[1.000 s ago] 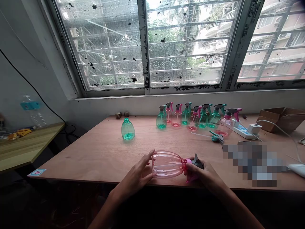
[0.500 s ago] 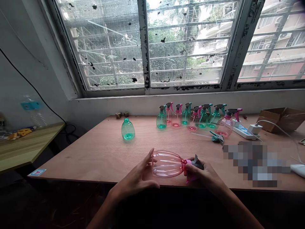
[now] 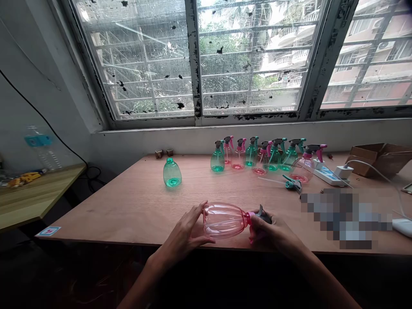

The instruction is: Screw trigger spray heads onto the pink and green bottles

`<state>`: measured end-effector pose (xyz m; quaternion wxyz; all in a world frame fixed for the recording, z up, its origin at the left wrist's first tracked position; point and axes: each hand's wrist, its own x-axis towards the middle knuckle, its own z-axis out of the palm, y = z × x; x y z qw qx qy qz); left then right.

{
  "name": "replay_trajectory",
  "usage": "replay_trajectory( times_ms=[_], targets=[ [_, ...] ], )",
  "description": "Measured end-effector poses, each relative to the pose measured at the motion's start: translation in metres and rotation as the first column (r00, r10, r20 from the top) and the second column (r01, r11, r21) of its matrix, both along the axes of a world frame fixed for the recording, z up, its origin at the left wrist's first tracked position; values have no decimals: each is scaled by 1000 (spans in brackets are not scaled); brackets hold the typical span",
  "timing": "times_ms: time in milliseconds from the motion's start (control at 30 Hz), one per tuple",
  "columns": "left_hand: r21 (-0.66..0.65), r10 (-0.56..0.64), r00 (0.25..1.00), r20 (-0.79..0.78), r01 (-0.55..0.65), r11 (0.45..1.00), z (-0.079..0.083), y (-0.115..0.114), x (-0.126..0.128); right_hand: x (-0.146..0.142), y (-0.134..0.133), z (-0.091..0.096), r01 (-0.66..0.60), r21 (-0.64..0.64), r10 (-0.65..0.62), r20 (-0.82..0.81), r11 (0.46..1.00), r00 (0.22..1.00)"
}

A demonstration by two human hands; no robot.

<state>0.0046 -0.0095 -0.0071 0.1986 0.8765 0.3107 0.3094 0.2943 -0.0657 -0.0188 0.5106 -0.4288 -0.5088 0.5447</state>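
A clear pink spray bottle (image 3: 224,220) lies on its side just above the near edge of the wooden table (image 3: 135,206). My left hand (image 3: 188,234) cups its round base, fingers curled against the plastic. My right hand (image 3: 270,234) is closed around the pink collar and dark grey trigger head (image 3: 262,214) at the bottle's neck. A green bottle without a head (image 3: 172,172) stands alone further back on the left.
A row of several green and pink spray bottles (image 3: 257,154) stands near the window wall. A loose green trigger head with tube (image 3: 291,183) lies in front of them. A power strip (image 3: 328,176), a cardboard box (image 3: 380,156) and a side table (image 3: 35,193) are around.
My left hand has slid from the side of the bottle's base to cup it from below. The bottle has shifted slightly, and the view has tilted a little.
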Motion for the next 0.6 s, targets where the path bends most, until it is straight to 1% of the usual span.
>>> replay_trajectory(
  times_ms=[133, 233, 300, 400, 467, 500, 533, 600],
  targets=[
    [102, 51, 997, -51, -45, 994, -1, -1, 3, -3, -4, 5, -15, -68, 14, -22, 998, 1000],
    [156, 63, 995, -83, -49, 987, 0, -2, 5, -6, -10, 7, 30, -111, -36, -48, 993, 998],
    [169, 76, 991, -111, -57, 984, 0, -3, 6, -8, -13, 6, 58, -116, -64, -41, 991, 997],
    [149, 105, 982, -154, -82, 985, -1, -4, 6, -7, -18, 8, 63, -114, -65, -13, 991, 998],
    [136, 116, 980, -162, -95, 986, -1, -4, 7, -2, -21, 14, 45, -79, -43, 23, 996, 999],
    [136, 121, 980, -160, -99, 986, -2, -5, 7, 2, -23, 19, 37, -36, -35, 63, 999, 997],
    [136, 122, 981, -153, -102, 986, -2, -5, 7, 7, -23, 25, 28, 22, -31, 118, 999, 993],
    [123, 114, 986, -125, -98, 988, -3, -6, 8, 20, -18, 40, 23, 169, -67, 260, 985, 963]
  ],
)
